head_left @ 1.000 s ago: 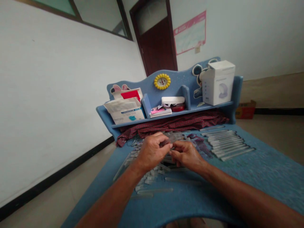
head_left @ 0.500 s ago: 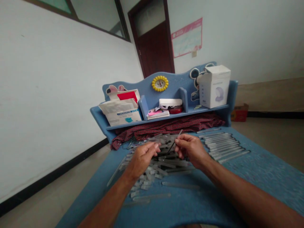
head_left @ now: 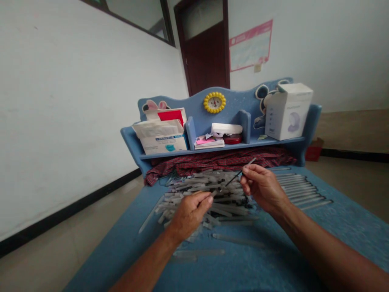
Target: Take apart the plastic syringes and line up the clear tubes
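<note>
Head view: R hand [head_left: 263, 184] pinched on slim dark rod [head_left: 233, 178], pale end projecting above the fingertips. L hand [head_left: 191, 209], no load visible approx. half a sec. ago, now pinched on short length of translucent tube [head_left: 215, 193]; both hands therefore loaded. Rod spans betw. the two grips, long axis diagonal: dark tip down-left twd. L grip, pale end up-right beyond R grip. Tube's dark end points up-right, approx. in line w/ rod; tip contact: cannot tell. Loose tube pile [head_left: 231, 210] below/betw. grips; tube row [head_left: 304, 190] right of R grip.
</note>
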Demonstrator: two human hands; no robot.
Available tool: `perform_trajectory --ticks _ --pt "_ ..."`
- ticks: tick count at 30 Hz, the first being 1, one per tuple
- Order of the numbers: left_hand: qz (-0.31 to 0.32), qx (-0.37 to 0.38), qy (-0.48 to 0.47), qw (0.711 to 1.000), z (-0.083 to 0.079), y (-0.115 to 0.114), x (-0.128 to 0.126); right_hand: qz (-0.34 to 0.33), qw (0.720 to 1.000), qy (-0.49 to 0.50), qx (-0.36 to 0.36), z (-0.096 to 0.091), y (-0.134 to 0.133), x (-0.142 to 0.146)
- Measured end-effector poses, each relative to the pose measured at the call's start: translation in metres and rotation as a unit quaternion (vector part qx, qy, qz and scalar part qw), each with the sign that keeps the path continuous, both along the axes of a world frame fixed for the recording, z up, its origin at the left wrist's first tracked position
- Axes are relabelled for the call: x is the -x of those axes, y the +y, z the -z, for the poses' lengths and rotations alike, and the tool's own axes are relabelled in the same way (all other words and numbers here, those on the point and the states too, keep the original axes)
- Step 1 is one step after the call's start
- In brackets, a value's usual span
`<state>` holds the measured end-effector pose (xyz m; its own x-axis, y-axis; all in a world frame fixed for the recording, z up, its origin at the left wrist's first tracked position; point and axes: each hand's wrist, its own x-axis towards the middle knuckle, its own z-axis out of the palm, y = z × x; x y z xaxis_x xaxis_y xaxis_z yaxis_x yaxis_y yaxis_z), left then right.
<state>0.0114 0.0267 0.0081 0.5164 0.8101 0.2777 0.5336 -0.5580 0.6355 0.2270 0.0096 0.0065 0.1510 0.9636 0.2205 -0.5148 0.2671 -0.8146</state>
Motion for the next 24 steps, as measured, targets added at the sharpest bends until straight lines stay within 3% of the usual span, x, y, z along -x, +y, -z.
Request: perform_trajectory --ticks 15,24 --pt "0.015 0.069 -0.037 0.997 -0.001 -0.009 -0.007 -0.028 0.999 -0.035 0.007 0.005 -0.005 0.012" --pt "0.022 0.161 -0.094 0.982 0.004 -0.013 -0.009 -0.118 0.986 -0.119 0.007 0.017 -0.01 0.027"
